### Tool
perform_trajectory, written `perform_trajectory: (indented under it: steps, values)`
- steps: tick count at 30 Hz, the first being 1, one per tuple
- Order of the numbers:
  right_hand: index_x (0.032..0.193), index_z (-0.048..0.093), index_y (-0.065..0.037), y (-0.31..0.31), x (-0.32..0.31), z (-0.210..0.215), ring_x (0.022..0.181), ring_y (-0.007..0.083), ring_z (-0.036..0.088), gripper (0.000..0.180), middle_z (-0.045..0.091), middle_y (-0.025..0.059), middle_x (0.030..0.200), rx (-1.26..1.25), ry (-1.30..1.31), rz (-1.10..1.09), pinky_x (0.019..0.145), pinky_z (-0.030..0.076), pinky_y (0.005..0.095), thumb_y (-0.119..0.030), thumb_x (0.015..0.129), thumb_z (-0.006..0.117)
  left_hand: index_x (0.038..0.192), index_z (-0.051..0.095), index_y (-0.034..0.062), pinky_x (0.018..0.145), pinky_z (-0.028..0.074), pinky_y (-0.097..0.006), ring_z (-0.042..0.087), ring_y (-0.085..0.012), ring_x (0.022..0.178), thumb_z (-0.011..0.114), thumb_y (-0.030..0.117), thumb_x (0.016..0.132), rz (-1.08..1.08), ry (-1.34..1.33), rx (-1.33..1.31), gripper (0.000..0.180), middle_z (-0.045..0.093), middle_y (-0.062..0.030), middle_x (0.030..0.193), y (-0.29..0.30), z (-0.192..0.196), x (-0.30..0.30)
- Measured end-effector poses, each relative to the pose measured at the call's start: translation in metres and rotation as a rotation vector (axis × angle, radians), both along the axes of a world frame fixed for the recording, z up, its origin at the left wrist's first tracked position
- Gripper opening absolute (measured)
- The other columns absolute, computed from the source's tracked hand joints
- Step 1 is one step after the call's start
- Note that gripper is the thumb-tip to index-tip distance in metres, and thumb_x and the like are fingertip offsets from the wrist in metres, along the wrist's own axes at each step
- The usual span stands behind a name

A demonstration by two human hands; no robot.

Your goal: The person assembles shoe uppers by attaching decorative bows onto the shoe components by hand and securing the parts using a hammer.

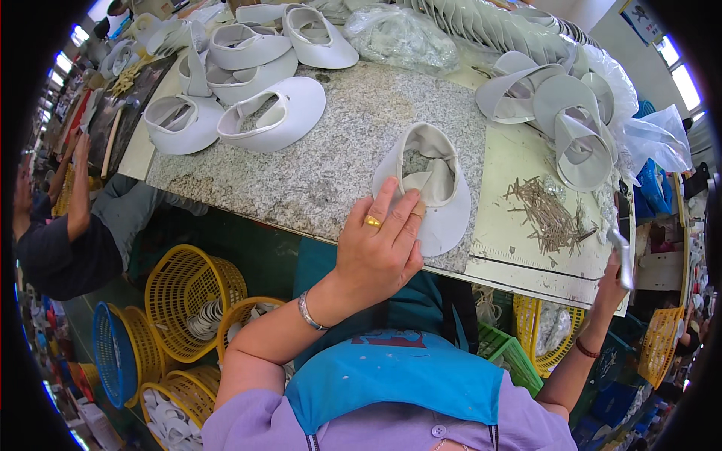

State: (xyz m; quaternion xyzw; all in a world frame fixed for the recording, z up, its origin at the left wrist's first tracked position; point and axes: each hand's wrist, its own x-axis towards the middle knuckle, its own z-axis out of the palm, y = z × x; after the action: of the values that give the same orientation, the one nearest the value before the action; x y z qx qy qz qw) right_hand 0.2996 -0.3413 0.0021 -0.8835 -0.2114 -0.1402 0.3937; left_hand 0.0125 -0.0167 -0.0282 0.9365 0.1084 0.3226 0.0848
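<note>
Under my left hand (385, 239) lies a white shoe upper (451, 222), its padded opening facing up and cloth lining folded inside. The fingers are stretched out flat, pressing on the opening's near edge; a gold ring is on one of them. The upper rests on a speckled stone slab (353, 113) near its front edge. Out at the right, beyond the table's edge, my right hand (613, 279) is closed around a silver-grey metal tool (623, 259), held upright; its exact kind is not clear.
Several white uppers (278, 116) stand at the slab's back left, with more (519, 94) at the back right beside plastic bags. Thin brown sticks (549, 218) lie on the right board. Yellow baskets (195, 293) stand below left. A co-worker (68, 240) sits at the left.
</note>
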Motion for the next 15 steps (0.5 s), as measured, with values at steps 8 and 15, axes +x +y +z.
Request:
perform_trajectory:
  steps: [8, 15]
  values:
    - [0.102, 0.057, -0.003, 0.141, -0.105, 0.031, 0.047, 0.0007, 0.038, 0.025, 0.044, -0.0065, 0.064, 0.412, 1.029, 0.564, 0.040, 0.030, 0.0153, -0.027, 0.099, 0.050, 0.113, 0.061, -0.0020, 0.090, 0.038, -0.046, 0.048, -0.0355, 0.121, 0.057, 0.015, 0.075, 0.033, 0.014, -0.008, 0.042, 0.056, -0.0135, 0.122, -0.005, -0.001, 0.005]
    - [0.101, 0.054, -0.002, 0.186, -0.111, 0.024, 0.048, 0.0032, 0.038, 0.029, 0.044, -0.0030, 0.067, 0.269, 1.182, 0.570, 0.040, 0.035, 0.0187, -0.031, 0.100, 0.047, 0.112, 0.063, 0.0014, 0.091, 0.038, -0.046, 0.047, -0.0330, 0.122, 0.057, 0.015, 0.074, 0.055, 0.002, -0.028, 0.041, 0.055, -0.0116, 0.124, -0.006, -0.004, 0.004]
